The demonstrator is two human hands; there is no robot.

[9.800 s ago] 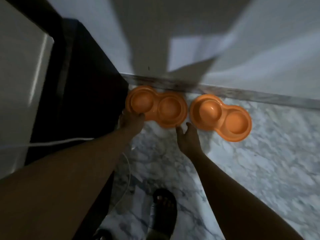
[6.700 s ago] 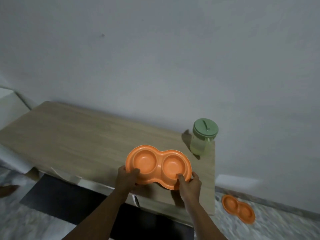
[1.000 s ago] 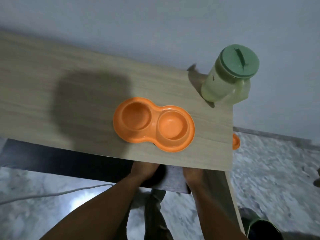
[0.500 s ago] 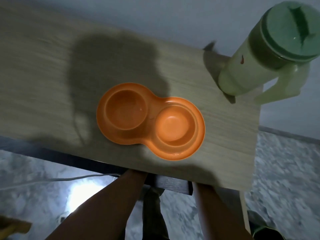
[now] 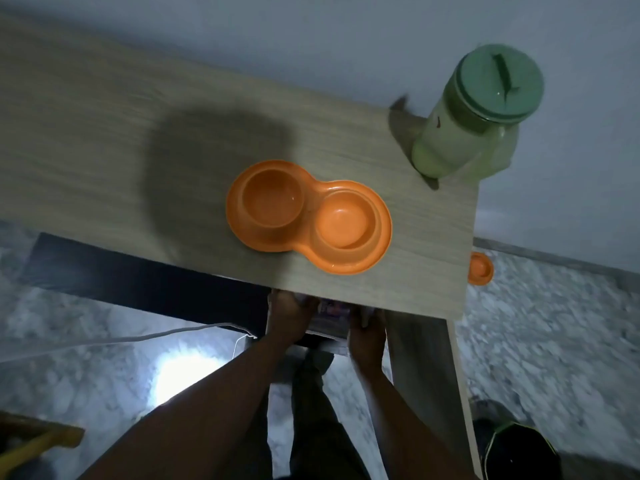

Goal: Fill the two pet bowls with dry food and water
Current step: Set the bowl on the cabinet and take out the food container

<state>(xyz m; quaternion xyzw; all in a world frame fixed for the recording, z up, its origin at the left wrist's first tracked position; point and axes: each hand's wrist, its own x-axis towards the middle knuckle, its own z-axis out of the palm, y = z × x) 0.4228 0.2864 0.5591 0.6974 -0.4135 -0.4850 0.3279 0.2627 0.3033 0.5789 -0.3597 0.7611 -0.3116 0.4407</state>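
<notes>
An orange double bowl (image 5: 308, 216) sits on the wooden table (image 5: 104, 140), toward its right end and near the front edge. Both wells look empty. A second orange bowl (image 5: 480, 268) lies on the marble floor (image 5: 554, 323) beyond the table's right edge, only one end of it showing.

At the table's back right corner stands a pale green jug (image 5: 464, 133) with a darker green lid (image 5: 498, 81) and a handle on its right side. A small red mark shows on its wall, too small to read. No brand or writing can be made out on the jug or the bowls.

Below the front edge, both hands reach under the table. The left hand (image 5: 289, 317) and right hand (image 5: 369, 334) hold the two sides of a pack (image 5: 330, 315) with a purple and white print; the print is blurred and cannot be read. The fingers of each hand curl round the pack's edges, clamped on it, though the fingertips are partly hidden under the table.

A white cable (image 5: 138, 337) runs across the floor at left. A dark helmet-like thing (image 5: 519, 452) with a green stripe sits at lower right.
</notes>
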